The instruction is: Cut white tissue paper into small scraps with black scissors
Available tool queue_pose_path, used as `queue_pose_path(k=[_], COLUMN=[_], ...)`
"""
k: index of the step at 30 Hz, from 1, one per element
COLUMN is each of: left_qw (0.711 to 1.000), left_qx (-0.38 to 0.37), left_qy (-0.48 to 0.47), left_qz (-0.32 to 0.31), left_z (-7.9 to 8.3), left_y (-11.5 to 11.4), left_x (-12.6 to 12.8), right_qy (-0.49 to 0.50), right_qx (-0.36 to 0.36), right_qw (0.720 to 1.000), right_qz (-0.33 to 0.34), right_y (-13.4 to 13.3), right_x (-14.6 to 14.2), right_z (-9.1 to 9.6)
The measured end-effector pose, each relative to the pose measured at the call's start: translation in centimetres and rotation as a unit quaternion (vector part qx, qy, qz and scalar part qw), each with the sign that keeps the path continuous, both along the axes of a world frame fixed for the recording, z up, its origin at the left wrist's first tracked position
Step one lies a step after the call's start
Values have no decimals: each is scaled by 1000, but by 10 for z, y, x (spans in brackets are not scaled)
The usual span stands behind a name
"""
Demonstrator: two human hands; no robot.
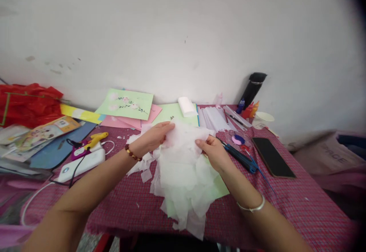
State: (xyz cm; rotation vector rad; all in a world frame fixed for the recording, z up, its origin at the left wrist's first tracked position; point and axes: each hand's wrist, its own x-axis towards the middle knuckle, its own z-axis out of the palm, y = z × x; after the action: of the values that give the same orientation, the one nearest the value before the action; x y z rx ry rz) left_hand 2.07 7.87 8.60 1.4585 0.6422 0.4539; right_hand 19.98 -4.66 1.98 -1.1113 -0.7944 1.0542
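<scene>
Thin white tissue paper lies in a loose, layered heap at the middle of the table, partly over light green paper. My left hand pinches the upper left of a tissue sheet, thumb and fingers pressed together. On the other side, my right hand grips the sheet's right edge between thumb and fingers. Small torn tissue pieces are scattered left of the heap. Behind the hands, a folded white tissue pad rests on a green sheet. Under the heap, most of the green paper is hidden.
A green card with painted blossoms leans at the back left. Left stand a white power bank and a yellow glue gun. To the right are a blue-handled tool, a phone, paint bottles and a black tumbler.
</scene>
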Motion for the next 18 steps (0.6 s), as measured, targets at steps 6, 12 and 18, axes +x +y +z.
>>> queue_pose_path(k=[6,12,18], left_qw=[996,997,998], left_qx=[-37,-48,-54], left_qy=[54,30,20], left_qz=[-63,-54,11], left_z=[-14,-16,-11], left_y=[-8,-17,-27], left_x=[-8,-16,-28], right_qy=[-31,-70,-110], right_qx=[-42,-47,-66], right_qw=[999,996,991], right_qz=[-3,2,-39], right_y=[-12,-26,-34], right_x=[2,4,-1], right_z=[-8,-3,4])
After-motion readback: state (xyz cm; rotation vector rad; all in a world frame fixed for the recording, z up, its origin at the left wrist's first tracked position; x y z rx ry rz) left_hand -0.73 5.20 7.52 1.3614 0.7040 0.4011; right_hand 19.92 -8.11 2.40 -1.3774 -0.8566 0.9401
